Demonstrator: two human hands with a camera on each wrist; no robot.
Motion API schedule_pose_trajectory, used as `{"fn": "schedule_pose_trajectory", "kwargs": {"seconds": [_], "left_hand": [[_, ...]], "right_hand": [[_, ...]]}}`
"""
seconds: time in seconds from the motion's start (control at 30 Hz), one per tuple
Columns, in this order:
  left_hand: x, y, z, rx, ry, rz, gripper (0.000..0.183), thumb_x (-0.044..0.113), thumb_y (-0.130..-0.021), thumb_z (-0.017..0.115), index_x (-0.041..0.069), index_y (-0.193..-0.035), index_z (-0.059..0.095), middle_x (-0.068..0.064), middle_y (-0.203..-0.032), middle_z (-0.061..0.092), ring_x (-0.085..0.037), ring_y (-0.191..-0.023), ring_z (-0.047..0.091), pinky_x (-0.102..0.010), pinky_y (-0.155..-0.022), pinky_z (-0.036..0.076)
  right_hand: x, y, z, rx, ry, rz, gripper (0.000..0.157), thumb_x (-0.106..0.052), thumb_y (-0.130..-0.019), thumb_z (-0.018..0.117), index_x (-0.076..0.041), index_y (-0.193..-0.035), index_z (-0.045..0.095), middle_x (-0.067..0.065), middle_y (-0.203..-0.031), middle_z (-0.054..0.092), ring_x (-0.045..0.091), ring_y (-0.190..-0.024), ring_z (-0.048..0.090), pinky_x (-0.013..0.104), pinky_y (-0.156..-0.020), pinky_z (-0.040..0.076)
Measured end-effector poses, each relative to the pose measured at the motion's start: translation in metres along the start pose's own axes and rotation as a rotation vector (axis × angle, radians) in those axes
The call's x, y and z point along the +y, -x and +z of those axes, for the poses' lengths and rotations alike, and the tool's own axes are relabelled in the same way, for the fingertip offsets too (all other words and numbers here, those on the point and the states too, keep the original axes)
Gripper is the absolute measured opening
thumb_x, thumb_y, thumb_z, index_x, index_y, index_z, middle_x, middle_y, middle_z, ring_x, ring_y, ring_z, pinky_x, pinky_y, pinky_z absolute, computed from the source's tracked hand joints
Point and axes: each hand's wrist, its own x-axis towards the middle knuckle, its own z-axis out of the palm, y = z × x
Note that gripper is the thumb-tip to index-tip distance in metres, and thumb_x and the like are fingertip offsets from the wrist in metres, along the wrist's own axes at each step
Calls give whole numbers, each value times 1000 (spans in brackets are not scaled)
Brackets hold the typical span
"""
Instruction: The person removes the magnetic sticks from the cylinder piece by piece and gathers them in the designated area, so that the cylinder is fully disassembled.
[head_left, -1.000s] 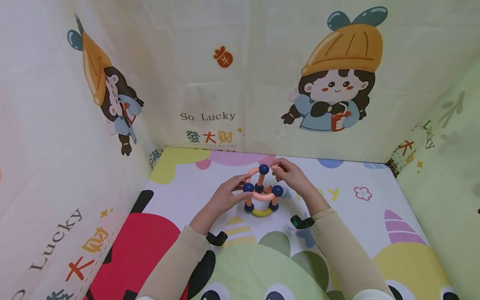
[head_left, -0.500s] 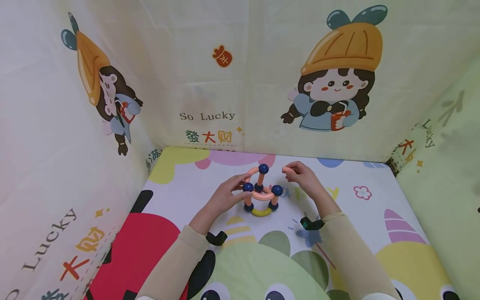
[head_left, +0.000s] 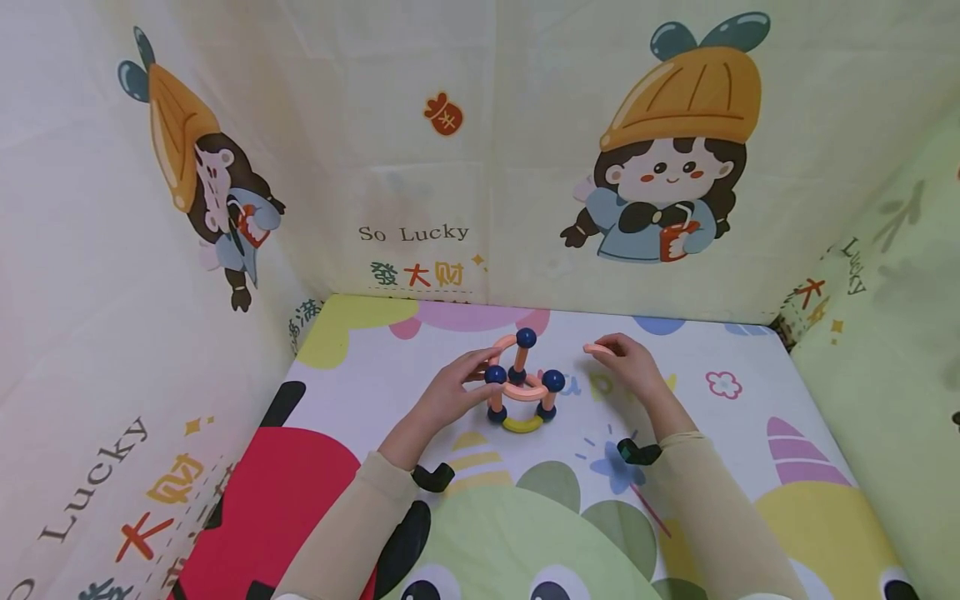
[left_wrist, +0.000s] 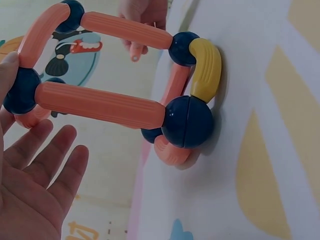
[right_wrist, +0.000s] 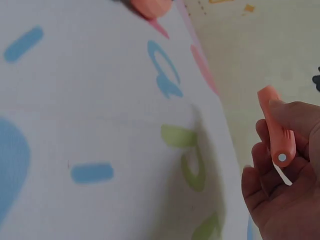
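Observation:
A frame of magnetic building sticks and balls [head_left: 525, 392] stands on the play surface, with salmon sticks, navy balls and one yellow curved stick [left_wrist: 206, 70] low down. My left hand [head_left: 450, 392] holds the frame at its upper left ball [left_wrist: 22, 91], thumb on one side and a finger behind, while the other fingers spread free beneath. To the right, apart from the frame, my right hand [head_left: 632, 364] pinches a salmon curved stick [right_wrist: 277, 125] between thumb and fingers. A round metal dot shows in that stick's near end.
The white cartoon-print cloth [head_left: 675, 417] covers the surface. Cream printed fabric walls [head_left: 525, 167] rise at the back and both sides. A dark wrist-camera mount [head_left: 639, 452] hangs under the right wrist, another mount [head_left: 433, 477] under the left.
My right hand has drawn away from the frame to the right, carrying the salmon curved stick, which was at the frame's top a second ago. The left hand and frame stay put.

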Motion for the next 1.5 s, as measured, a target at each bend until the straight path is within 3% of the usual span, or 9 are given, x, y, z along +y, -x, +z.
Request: {"fn": "schedule_pose_trajectory", "kwargs": {"seconds": [0.2, 0.33, 0.57, 0.77, 0.97, 1.1, 1.2, 1.33, 1.5], "left_hand": [[0, 1, 1, -3, 33, -53, 69, 59, -88, 64, 53, -148, 31, 9, -150, 46, -21, -128, 57, -49, -104, 49], [-2, 2, 3, 10, 73, -105, 79, 60, -84, 68, 55, -149, 24, 7, -150, 47, -20, -129, 56, -47, -105, 48], [-7, 7, 7, 26, 115, -189, 86, 64, -78, 72, 47, -151, 30, 8, -146, 50, -19, -127, 57, -47, -105, 48], [-19, 10, 12, 20, 16, -157, 69, 58, -84, 69, 32, -145, 48, 6, -142, 53, -14, -115, 60, -37, -96, 53], [-29, 13, 20, -7, -59, -146, 52, 50, -88, 70, 31, -135, 58, 5, -133, 58, -10, -96, 61, -29, -83, 53], [-35, 17, 27, -40, -77, -145, 46, 51, -90, 66, 32, -131, 60, 5, -130, 58, -8, -93, 60, -28, -82, 52], [-39, 18, 33, -42, -82, -144, 41, 49, -91, 67, 32, -127, 61, 6, -128, 59, -8, -92, 60, -29, -82, 52], [-44, 18, 39, -26, -91, -145, 36, 45, -91, 69, 31, -123, 62, 7, -122, 59, -11, -90, 58, -28, -79, 51], [-44, 18, 42, -29, -109, -154, 31, 45, -92, 68, 28, -117, 63, 7, -118, 58, -12, -88, 56, -26, -77, 50]], "right_hand": [[13, -5, 0, 2, 102, 17, 62, -63, -86, 63, -15, -124, 61, 12, -123, 60, 31, -110, 50, 48, -101, 43], [21, -7, 1, -17, 142, 21, 58, -61, -87, 63, -16, -124, 62, 11, -124, 59, 31, -110, 49, 48, -101, 43], [29, -9, 5, -36, 162, 28, 55, -57, -89, 64, -14, -124, 62, 12, -122, 59, 31, -109, 49, 48, -100, 43], [33, -11, 8, -30, 192, 10, 52, -54, -90, 64, -13, -122, 64, 12, -119, 61, 31, -106, 50, 48, -99, 43], [28, -11, 8, -23, 244, -57, 48, -48, -91, 66, -9, -119, 66, 15, -115, 63, 32, -103, 52, 48, -95, 45], [13, -9, 7, -24, 258, -97, 44, -42, -93, 66, -8, -122, 65, 16, -120, 61, 35, -110, 51, 52, -97, 44], [-6, -7, 10, -69, 243, -121, 39, -35, -96, 64, -10, -125, 64, 14, -123, 61, 33, -112, 52, 50, -96, 46], [-28, -9, 21, -196, 199, -129, 35, -33, -98, 61, -15, -128, 63, 9, -123, 63, 29, -110, 53, 45, -93, 48], [-40, -14, 39, -335, 141, -133, 34, -32, -98, 62, -19, -129, 63, 7, -126, 63, 30, -115, 53, 48, -99, 47]]}}
